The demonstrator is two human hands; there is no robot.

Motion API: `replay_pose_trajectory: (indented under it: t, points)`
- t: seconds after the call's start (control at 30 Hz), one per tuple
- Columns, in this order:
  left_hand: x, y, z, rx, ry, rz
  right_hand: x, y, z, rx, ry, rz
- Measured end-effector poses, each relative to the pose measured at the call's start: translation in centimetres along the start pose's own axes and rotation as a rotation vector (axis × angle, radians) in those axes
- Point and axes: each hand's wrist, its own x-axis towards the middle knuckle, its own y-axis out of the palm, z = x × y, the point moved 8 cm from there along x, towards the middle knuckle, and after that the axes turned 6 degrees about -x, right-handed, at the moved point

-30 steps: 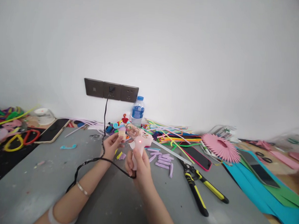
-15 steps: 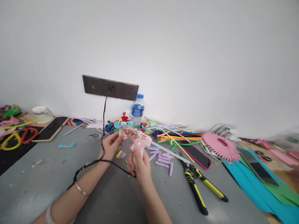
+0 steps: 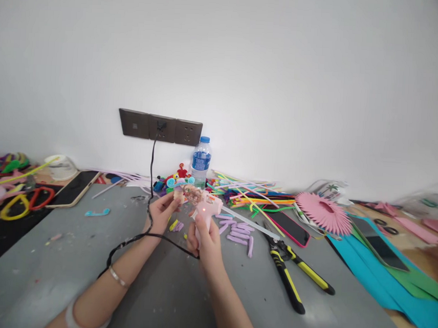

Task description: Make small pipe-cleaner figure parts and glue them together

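My right hand is wrapped round the handle of a pale pink glue gun, whose small light glows red. Its nozzle end points left, towards my left hand. The fingertips of that hand pinch a small piece with a light blue curled pipe-cleaner part on top; its lower part is partly hidden by the fingers. Whether the nozzle touches the piece I cannot tell. A black cord runs from the wall socket past my left wrist to the gun.
Lilac pieces and yellow-black pliers lie to the right on the grey table. A water bottle stands by the wall. Red scissors and a phone are at left, a pink paper fan at right.
At the far left, a yellow pipe cleaner has shifted upward over the white tub. The view has moved very slightly; both hands keep nearly the same pose and hold.
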Motion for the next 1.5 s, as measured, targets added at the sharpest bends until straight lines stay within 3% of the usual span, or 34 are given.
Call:
replay_pose_trajectory:
  t: [1.5]
  points:
    - [-0.04,-0.12,-0.13,-0.021,0.003,-0.037,-0.14,-0.4,0.18,-0.001,0.01,-0.045]
